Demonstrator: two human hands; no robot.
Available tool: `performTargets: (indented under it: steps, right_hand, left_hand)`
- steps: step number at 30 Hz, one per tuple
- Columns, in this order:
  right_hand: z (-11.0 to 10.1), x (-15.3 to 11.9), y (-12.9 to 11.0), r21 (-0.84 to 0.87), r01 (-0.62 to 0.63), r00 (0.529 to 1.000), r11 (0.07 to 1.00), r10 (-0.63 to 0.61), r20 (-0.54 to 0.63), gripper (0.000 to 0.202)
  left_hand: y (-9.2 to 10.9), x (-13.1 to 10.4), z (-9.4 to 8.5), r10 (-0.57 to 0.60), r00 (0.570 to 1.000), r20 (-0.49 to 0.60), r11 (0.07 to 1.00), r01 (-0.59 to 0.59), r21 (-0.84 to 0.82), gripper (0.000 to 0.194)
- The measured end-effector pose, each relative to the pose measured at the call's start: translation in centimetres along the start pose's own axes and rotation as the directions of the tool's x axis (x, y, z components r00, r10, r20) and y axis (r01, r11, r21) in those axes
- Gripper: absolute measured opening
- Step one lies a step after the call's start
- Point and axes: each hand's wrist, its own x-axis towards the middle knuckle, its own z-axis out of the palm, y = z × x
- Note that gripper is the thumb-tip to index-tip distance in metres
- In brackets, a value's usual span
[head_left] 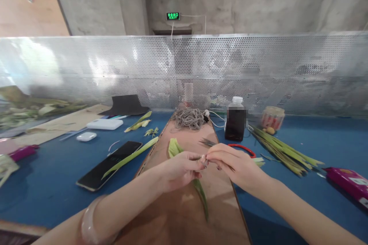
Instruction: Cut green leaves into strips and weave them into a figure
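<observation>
My left hand (184, 170) is closed in a pinch over the board, fingers curled round a long green leaf (202, 199). One pale, wider end of that leaf shows above the hand, while its darker tip hangs below. My right hand (237, 164) meets it, thumb and fingers pressed together at the left fingertips; the small thing pinched there is too hidden to name. Partly under my right hand lies a pair of scissors (244, 147) with a red handle, its blades pointing left.
A heap of grey cord (189, 118) lies at the board's (178, 218) far end. Right: a dark-filled bottle (236, 122), a jar (273, 118), leaf strips (281, 149), a purple packet (349, 183). Left: a phone (100, 176) under a leaf strip, a white case (86, 136). Behind stands a perforated metal screen (129, 65).
</observation>
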Motion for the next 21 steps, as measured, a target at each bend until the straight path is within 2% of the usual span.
performTargets:
  steps: [6,10,15,21]
  right_hand:
    - [-0.08,-0.34,-0.38,-0.054,-0.015,1.000,0.998,0.016,0.017,0.019]
    - [-0.01,-0.31,-0.45,-0.102,-0.013,1.000,0.995,0.015,0.022,0.019]
    - [0.17,-0.27,-0.45,-0.131,-0.012,1.000,0.991,0.012,-0.005,0.019]
    - [0.25,-0.20,-0.55,-0.179,-0.008,0.999,0.984,0.002,-0.035,0.021]
  left_hand:
    - [0.24,-0.08,-0.17,-0.019,1.000,0.010,0.997,0.018,0.081,0.016]
    - [0.47,-0.14,-0.19,0.015,1.000,0.014,0.988,-0.017,0.154,0.016]
    - [0.71,-0.26,-0.05,0.061,0.997,0.048,0.985,-0.068,0.156,0.017]
    - [0.29,-0.06,0.19,0.082,0.996,0.038,0.985,-0.087,0.150,0.020]
